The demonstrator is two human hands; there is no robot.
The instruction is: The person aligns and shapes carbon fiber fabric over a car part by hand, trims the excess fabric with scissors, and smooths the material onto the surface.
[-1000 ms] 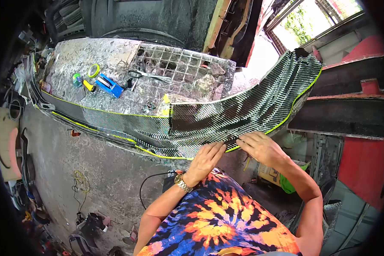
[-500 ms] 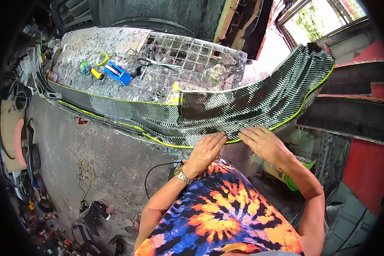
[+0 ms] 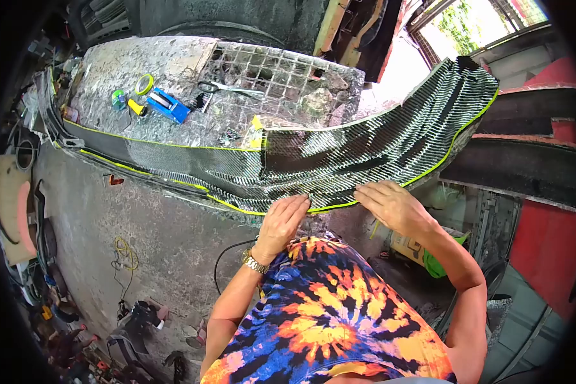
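Observation:
A long curved piece with woven black carbon-fibre fabric (image 3: 358, 150) lies along the near edge of the bench. Bright yellow-green tape (image 3: 333, 207) lines its near rim. My left hand (image 3: 283, 221) rests its outstretched fingers on the fabric at that rim, left of my body's middle. To its right, my right hand (image 3: 390, 206) lies with straight fingers on the same edge, the fingertips pointing left. Both hands touch the fabric from above; their thumbs are mostly hidden.
On the worn bench (image 3: 128, 61) are a blue tape dispenser (image 3: 168, 105), scissors (image 3: 227, 88), a yellow tape roll (image 3: 144, 84) and a small yellow object (image 3: 136, 107). Black panels (image 3: 518, 169) stand at the right. A yellow cord (image 3: 127, 253) lies on the floor.
My left hand has slid left along the taped edge, widening the gap between the hands. My right hand stays at nearly the same place on the rim. The view has shifted slightly.

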